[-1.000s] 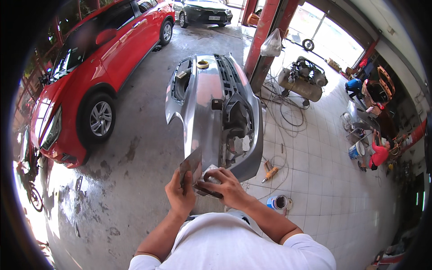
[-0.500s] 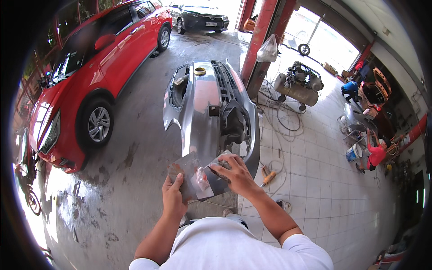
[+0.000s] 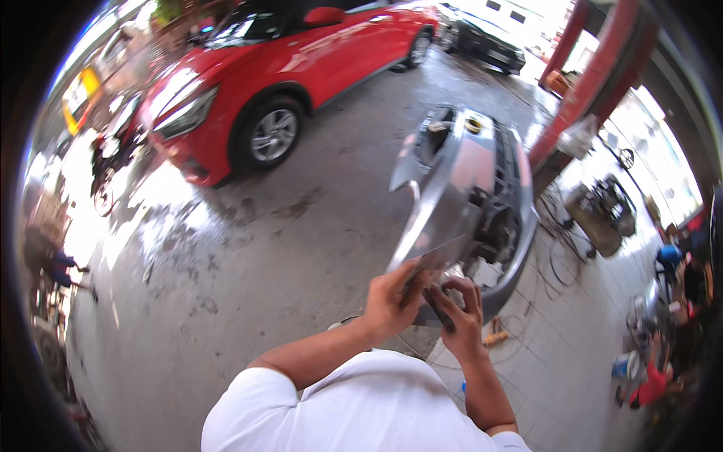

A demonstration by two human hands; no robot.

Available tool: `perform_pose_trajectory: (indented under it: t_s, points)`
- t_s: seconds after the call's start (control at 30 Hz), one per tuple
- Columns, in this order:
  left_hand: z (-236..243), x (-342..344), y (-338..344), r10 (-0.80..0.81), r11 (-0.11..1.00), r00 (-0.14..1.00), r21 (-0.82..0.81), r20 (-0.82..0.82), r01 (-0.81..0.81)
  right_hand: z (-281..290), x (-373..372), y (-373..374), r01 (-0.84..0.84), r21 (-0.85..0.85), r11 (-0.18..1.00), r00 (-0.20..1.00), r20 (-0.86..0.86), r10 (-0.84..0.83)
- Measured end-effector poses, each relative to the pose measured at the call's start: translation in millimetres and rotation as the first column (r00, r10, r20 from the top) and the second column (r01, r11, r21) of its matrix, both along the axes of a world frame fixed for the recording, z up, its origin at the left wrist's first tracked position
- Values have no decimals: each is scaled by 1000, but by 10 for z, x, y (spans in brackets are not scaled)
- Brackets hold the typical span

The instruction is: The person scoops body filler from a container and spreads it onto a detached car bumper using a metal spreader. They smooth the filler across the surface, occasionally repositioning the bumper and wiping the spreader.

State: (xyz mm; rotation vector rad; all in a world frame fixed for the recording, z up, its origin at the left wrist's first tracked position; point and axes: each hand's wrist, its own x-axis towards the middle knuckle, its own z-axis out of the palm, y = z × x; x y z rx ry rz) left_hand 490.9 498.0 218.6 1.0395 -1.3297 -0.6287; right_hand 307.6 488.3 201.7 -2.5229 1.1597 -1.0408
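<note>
My left hand (image 3: pixel 393 303) is closed on a thin flat plate (image 3: pixel 443 252), seen almost edge-on. In my right hand (image 3: pixel 465 316), close beside the left, is a dark flat spreader (image 3: pixel 439 307), pinched between the fingers. The two hands nearly meet, and motion blurs where the plate and spreader touch. Both are held above the near end of a grey car bumper (image 3: pixel 422 218) with pinkish patches. A roll of yellow tape (image 3: pixel 473 124) lies on its far end.
A red car (image 3: pixel 339 45) stands at the far left, a black car (image 3: pixel 482 38) behind. To the right are a red post (image 3: pixel 595 83), an air compressor (image 3: pixel 602 215) and loose hoses (image 3: pixel 557 256). A yellow-handled tool (image 3: pixel 495 333) lies near the bumper. A person in red (image 3: pixel 651 384) is at far right.
My view has swung left, so the bumper sits further right. The plate has turned from face-up to nearly edge-on, and my right hand with the spreader has come close against my left.
</note>
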Motion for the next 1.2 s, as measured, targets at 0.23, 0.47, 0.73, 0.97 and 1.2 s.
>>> perform_pose_trajectory:
  t_s: [0.23,0.47,0.73,0.97,1.2]
  points:
    - [-75,296,167,59,997,998,-45,-29,-60,191,139,-29,-114,-51,992,993,32,116]
    - [71,494,306,291,951,947,-62,-139,-302,-124,431,-32,-360,82,929,933,18,360]
    - [14,555,504,264,963,401,260,-877,-64,-55,789,-60,-521,-78,850,815,251,522]
    - [-67,668,811,423,905,623,334,-658,-261,-763,541,-377,-409,254,876,911,51,410]
    - [-307,627,926,481,874,590,301,-648,-382,-296,843,196,-560,213,801,822,260,506]
